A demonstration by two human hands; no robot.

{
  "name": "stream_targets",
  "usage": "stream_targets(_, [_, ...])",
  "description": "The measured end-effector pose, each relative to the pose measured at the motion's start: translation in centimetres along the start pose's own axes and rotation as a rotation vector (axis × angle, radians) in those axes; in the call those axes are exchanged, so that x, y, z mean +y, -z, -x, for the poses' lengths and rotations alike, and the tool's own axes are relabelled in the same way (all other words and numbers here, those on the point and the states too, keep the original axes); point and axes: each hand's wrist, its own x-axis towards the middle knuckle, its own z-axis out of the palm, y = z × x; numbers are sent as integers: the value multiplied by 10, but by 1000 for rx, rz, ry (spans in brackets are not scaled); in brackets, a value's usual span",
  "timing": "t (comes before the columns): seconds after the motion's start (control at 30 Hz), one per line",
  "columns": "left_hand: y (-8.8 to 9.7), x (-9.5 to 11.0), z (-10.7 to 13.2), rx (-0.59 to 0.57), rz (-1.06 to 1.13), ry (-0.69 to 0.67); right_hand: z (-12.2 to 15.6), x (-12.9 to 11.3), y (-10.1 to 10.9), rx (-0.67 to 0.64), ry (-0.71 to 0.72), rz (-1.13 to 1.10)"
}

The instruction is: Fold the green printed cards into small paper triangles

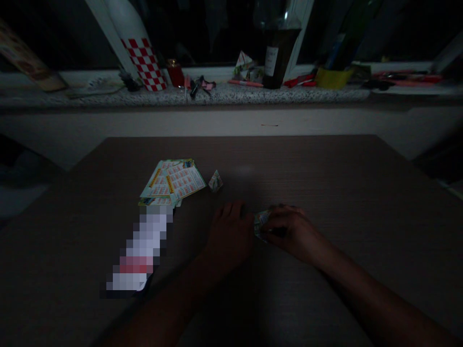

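Observation:
Between my two hands is a small folded piece of printed paper on the table. My right hand is closed on its right side, thumb and fingers pinching it. My left hand rests low on the table with bent fingers, its index side against the paper's left edge; the thumb is hidden. Beyond my left hand stands a small pointed folded paper piece. To its left lies a fanned pile of printed paper sheets with green edges and rows of red print.
A blurred-out phone-like object lies left of my left forearm. On the granite sill stand a red-and-white checkered bottle, a dark bottle, a small red jar, a folded paper piece and a yellow holder. The light is dim.

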Motion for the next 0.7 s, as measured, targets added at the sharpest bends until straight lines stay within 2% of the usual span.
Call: stream_targets(0.7, [-1,3,0,20,-20,13,5,-3,2,-22,-37,26])
